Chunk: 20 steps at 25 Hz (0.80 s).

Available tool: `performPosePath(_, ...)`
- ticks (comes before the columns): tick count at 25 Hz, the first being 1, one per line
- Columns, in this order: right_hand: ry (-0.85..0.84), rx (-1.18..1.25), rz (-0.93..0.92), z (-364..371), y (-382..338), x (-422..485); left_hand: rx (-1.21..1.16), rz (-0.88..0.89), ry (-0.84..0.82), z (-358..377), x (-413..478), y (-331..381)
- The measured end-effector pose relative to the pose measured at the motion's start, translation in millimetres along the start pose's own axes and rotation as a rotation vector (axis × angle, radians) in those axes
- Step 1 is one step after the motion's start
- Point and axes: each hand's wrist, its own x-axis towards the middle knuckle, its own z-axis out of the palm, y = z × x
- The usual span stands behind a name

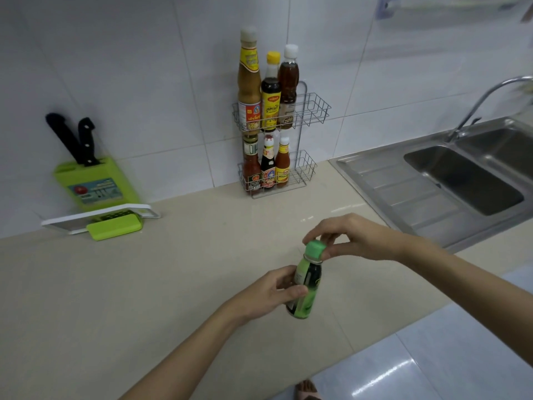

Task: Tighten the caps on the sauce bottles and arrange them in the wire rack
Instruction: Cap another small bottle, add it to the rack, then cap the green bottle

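Note:
A small dark sauce bottle with a green label (310, 280) is held above the beige counter, near its front edge. My left hand (269, 294) wraps around its body. My right hand (353, 236) pinches its green cap (315, 250) from above with thumb and fingers. Against the tiled wall stands a two-tier wire rack (313, 109). Its upper tier holds three tall bottles (268, 93) on the left side. The lower tier (305, 168) holds three shorter bottles (268, 166), also on the left. The right part of each tier has no bottle in it.
A green knife block (95, 184) with two black-handled knives leans on the wall at the left. In front of it lies a white and green slicer (109, 219). A steel double sink (461, 180) with a tap (484, 102) fills the right side.

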Motion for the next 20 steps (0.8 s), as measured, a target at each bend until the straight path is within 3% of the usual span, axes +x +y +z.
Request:
performPosePath(3,0.037,-0.28,0.021,8,-6,6,0.035,0.014,-0.01,0,1,3)
performPosePath(7,0.04,-0.619,0.41,17,-8,18,0.147,0.023,0.076,-5,8,9)
performPosePath(9,0.118,-0.384,0.398,14,-9,18,0.118,0.017,0.133,-12,9,11)
performPosePath(12,0.129,-0.049,0.185,7,-9,19,0.035,0.021,0.161,-26,7,13)
performPosePath(17,0.229,-0.215,0.29,1,-8,34,0.084,0.022,0.078,-30,7,21)
performPosePath(20,0.178,-0.037,0.166,-2,-5,41,0.037,0.025,0.077,-35,9,23)
